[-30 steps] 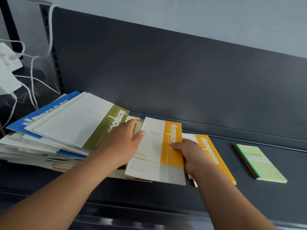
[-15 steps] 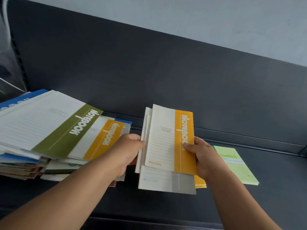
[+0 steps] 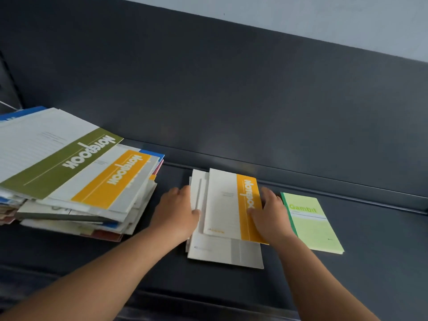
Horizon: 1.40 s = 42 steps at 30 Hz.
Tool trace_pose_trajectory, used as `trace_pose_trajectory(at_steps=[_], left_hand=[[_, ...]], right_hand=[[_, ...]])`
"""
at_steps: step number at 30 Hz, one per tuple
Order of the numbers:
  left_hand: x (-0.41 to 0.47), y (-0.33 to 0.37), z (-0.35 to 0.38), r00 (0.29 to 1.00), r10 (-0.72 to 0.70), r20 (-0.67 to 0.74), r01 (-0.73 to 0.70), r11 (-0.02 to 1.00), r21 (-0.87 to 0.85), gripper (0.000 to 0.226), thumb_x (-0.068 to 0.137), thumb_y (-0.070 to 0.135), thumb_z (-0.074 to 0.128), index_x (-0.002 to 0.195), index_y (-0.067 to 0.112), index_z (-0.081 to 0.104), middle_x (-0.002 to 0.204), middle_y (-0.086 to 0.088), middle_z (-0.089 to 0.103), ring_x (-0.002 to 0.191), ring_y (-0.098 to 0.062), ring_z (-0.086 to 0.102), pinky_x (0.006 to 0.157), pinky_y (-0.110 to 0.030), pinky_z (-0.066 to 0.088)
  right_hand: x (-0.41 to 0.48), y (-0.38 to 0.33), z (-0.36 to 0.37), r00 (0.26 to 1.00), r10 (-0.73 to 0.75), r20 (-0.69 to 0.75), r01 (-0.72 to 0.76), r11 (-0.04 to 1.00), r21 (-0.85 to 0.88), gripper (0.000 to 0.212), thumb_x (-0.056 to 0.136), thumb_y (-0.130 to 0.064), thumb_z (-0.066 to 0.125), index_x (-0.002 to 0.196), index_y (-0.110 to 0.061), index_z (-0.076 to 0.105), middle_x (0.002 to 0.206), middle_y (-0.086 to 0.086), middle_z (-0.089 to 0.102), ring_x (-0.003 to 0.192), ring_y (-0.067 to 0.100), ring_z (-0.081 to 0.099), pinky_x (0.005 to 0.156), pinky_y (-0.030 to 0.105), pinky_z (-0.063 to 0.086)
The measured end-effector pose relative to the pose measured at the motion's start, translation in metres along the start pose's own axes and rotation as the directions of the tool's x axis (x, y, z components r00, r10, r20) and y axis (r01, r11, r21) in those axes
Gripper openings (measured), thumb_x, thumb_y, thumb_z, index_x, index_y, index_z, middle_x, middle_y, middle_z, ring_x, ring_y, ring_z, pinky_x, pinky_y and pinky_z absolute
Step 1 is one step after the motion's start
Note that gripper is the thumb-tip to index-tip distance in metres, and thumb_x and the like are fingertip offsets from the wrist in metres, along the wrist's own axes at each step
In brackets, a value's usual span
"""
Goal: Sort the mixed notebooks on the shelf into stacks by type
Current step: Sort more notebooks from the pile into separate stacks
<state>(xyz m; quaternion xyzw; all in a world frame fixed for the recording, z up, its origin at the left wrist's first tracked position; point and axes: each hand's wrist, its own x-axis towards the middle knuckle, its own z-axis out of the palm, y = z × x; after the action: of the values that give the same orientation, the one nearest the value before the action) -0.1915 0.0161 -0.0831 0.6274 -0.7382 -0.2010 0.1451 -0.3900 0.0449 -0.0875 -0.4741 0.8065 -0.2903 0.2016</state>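
Two hands have the small stack (image 3: 222,205) down on the shelf (image 3: 370,262).
Half a second ago I held it lifted; now it lies between the mixed pile (image 3: 81,181) and the green notebook (image 3: 312,223), with my left hand (image 3: 178,212) and right hand (image 3: 271,216) gripping its side edges, fingers curled.

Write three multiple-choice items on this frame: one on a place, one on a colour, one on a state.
1. Relative to the small stack, the green notebook lies:
A. to its left
B. to its right
C. on top of it

2. The band on the top notebook of the big pile is:
A. olive
B. red
C. black

3. The green notebook is:
A. open
B. closed
C. standing upright

Answers:
1 B: it lies past the stack's right edge.
2 A: the olive band carries white lettering.
3 B: its cover is shut and it lies flat on the shelf.
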Motion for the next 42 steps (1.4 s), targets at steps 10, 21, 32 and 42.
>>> trace_pose_trajectory(at_steps=[10,21,32,42], left_hand=[[-0.02,0.005,-0.024,0.981,0.143,-0.13,-0.132,0.987,0.087,0.053,0.097,0.034,0.049,0.146,0.024,0.031,0.147,0.002,0.037,0.135,-0.018,0.035,0.103,-0.031,0.037],[-0.029,-0.086,-0.093,0.975,-0.019,-0.223,0.109,0.911,0.398,0.067,0.096,0.058,0.028,0.149,0.018,0.027,0.157,-0.008,0.026,0.145,-0.028,0.017,0.117,-0.043,0.011],[-0.04,-0.109,-0.109,0.99,0.099,-0.099,-0.057,0.931,0.361,0.064,0.095,0.062,0.024,0.148,0.025,0.029,0.154,0.002,0.032,0.141,-0.02,0.027,0.113,-0.039,0.023],[-0.032,-0.128,-0.129,0.996,-0.088,0.007,0.075,0.884,0.461,0.08,0.087,0.073,0.007,0.149,0.026,0.029,0.157,-0.002,0.027,0.144,-0.03,0.02,0.115,-0.05,0.018]], right_hand=[[-0.017,-0.029,0.002,0.975,-0.219,0.038,0.223,0.958,-0.181,0.052,0.099,-0.028,0.052,0.148,-0.02,0.038,0.156,0.0,0.034,0.143,0.025,0.029,0.115,0.042,0.029],[-0.048,-0.123,0.068,0.877,-0.406,0.257,0.377,0.913,0.159,0.051,0.099,-0.028,0.051,0.148,-0.017,0.04,0.151,0.0,0.043,0.139,0.017,0.04,0.112,0.029,0.032],[-0.049,-0.148,0.108,0.91,-0.219,0.351,0.049,0.899,0.434,0.015,0.099,-0.025,0.053,0.11,-0.019,0.061,0.109,-0.005,0.07,0.099,0.013,0.066,0.091,0.034,0.054],[-0.041,-0.157,0.12,0.87,0.002,0.493,-0.319,0.765,0.56,0.022,0.099,-0.028,0.056,0.112,-0.011,0.06,0.106,0.007,0.072,0.092,0.022,0.07,0.071,0.032,0.057]])
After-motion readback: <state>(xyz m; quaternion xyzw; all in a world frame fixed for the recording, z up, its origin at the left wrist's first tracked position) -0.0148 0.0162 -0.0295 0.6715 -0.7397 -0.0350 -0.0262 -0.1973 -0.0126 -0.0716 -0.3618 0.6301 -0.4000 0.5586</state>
